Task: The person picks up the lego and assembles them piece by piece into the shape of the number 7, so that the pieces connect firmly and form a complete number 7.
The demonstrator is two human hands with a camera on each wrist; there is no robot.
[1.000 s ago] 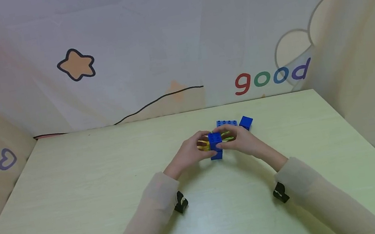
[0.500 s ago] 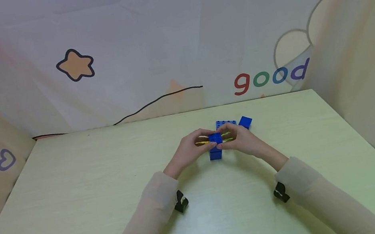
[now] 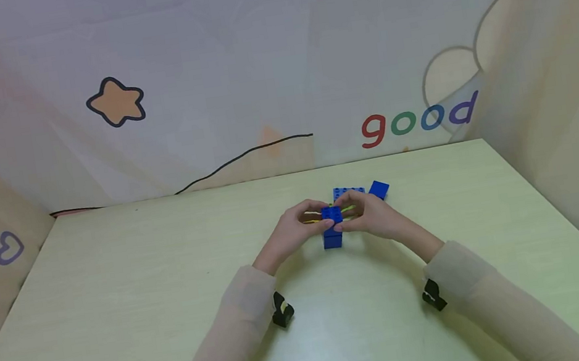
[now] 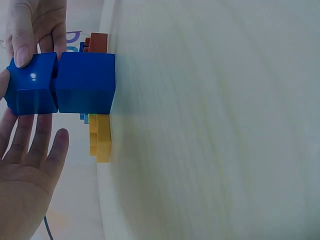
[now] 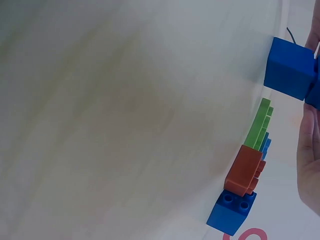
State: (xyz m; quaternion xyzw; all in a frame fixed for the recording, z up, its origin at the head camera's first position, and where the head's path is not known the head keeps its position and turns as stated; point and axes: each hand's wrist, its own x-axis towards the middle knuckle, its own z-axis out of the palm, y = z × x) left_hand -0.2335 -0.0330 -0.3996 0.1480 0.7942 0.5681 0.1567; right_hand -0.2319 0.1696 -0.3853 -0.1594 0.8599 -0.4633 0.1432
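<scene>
Both hands pinch the upper blue brick [image 3: 331, 214] from its two sides, the left hand [image 3: 296, 226] and the right hand [image 3: 376, 214] having their thumbs on its near face. Directly beneath it is a lower blue brick [image 3: 333, 241] on the table. In the left wrist view the upper brick [image 4: 32, 82] looks slightly tilted against the lower one [image 4: 85, 82], with a narrow dark gap between them. The left hand's fingers [image 4: 42, 142] are spread beside the bricks. Only part of the right hand [image 5: 310, 155] shows in the right wrist view.
Behind the hands lie a studded blue brick [image 3: 348, 191] and a separate blue brick [image 3: 379, 189]. The wrist views also show a yellow brick [image 4: 103, 138], a green brick [image 5: 257, 125] and a red-brown brick [image 5: 243, 170] near them. A printed cloth stands behind the table.
The left thumb has moved up from the lower blue brick onto the upper one. The upper brick's tilt has changed slightly; the right hand has hardly moved.
</scene>
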